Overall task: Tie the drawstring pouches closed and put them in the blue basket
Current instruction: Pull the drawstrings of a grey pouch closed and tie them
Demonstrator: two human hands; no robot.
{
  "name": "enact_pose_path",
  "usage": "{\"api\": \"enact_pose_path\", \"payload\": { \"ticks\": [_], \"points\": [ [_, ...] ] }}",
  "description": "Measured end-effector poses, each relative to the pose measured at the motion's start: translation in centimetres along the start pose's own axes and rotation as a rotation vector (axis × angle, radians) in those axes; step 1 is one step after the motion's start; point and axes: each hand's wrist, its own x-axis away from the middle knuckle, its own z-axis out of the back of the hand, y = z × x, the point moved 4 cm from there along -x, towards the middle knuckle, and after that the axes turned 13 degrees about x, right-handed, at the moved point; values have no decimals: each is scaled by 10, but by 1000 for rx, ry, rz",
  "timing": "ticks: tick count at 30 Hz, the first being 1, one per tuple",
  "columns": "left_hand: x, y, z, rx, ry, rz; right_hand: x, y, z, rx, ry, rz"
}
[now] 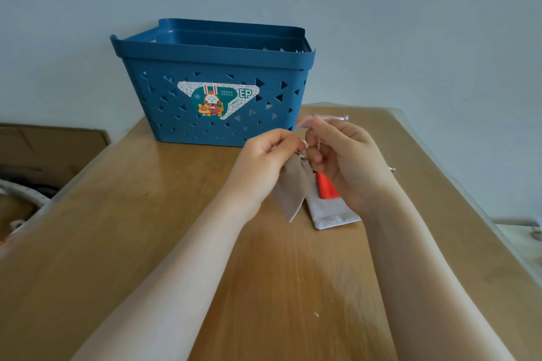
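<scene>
Pinching soft beige cloth pouch (293,187) drawstring, left hand (264,155), right hand (346,158), perforated plastic basket (214,67)

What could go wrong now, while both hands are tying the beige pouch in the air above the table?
1. The left hand and right hand hold the beige pouch only at its neck and drawstring; a slip may drop it or loosen the knot.
2. The hanging pouch is close above the grey pouch and red pouch on the table; it might drag them.
3. The blue basket stands just behind the hands and could be bumped.
</scene>
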Motion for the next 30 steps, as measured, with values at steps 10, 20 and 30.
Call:
{"api": "enact_pose_path", "payload": {
  "ticks": [10, 20, 30],
  "points": [
    [-3, -6, 4, -21, -30, 210, 3, -13, 1, 338, 116, 266],
    [7, 5, -4, -130, -355, 159, 7, -11, -13, 502, 67, 271],
    [-2, 8, 11, -247, -190, 59, 1, -5, -13, 685, 63, 352]
  ]
}}
